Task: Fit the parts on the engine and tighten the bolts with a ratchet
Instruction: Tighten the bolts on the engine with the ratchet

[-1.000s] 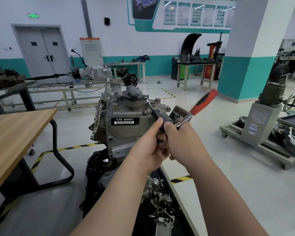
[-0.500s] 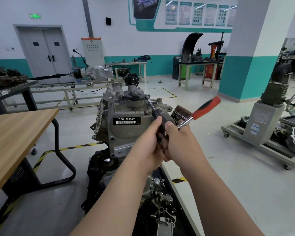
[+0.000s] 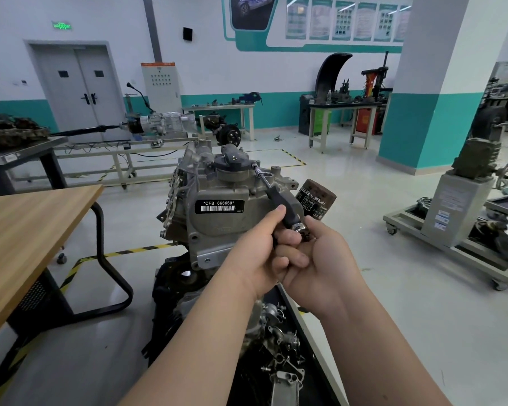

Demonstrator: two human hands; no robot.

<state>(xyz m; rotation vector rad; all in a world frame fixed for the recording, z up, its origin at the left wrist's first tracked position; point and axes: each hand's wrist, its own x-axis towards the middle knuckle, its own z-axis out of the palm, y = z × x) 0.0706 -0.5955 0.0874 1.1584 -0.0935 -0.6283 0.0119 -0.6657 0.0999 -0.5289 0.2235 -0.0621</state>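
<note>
Handle swing is what has changed: the red grip of the ratchet (image 3: 300, 228), which stood out up and to the right of the right hand (image 3: 320, 259) a moment ago, is now out of sight behind that hand, and only the chrome head shows between the two hands. That reads as one working stroke made on the bolt, so tightening is under way, though whether the bolt is snug yet cannot be told. The right hand is closed, fingers curled in at the ratchet head. The left hand (image 3: 255, 259) is also closed, thumb and fingers wrapped round the black sleeve of the extension bar (image 3: 276, 197) to steady it. From there the bar runs up and away to the top of the engine (image 3: 217, 227), its tip seated just beside the black cap (image 3: 232, 159); the bolt itself is hidden under the tip. Both hands touch each other in front of the engine's labelled face, with the oil filter (image 3: 316, 200) just right of the bar.
</note>
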